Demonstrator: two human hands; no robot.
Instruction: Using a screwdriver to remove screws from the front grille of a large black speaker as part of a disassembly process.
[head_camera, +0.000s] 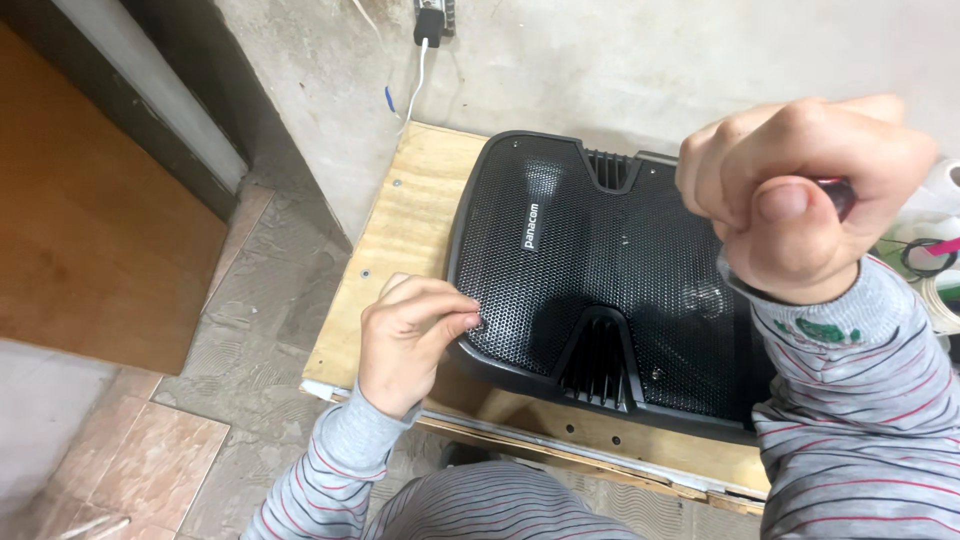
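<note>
A large black speaker (590, 270) with a perforated metal grille lies face up on a plywood table (405, 230). My left hand (408, 340) rests at the speaker's near left edge, fingertips pinched together against the grille; whether something small is between them I cannot tell. My right hand (795, 195) is raised close to the camera above the speaker's right side, clenched in a fist around a dark handle (838, 196), most of which is hidden by the fingers. Both arms wear grey sleeves with red stripes.
A white cable (418, 85) drops from a black plug (428, 22) on the concrete wall behind the table. Rolls of tape and wire (935, 265) lie at the right edge. A brown wooden panel (90, 220) stands left, above a tiled floor (150, 450).
</note>
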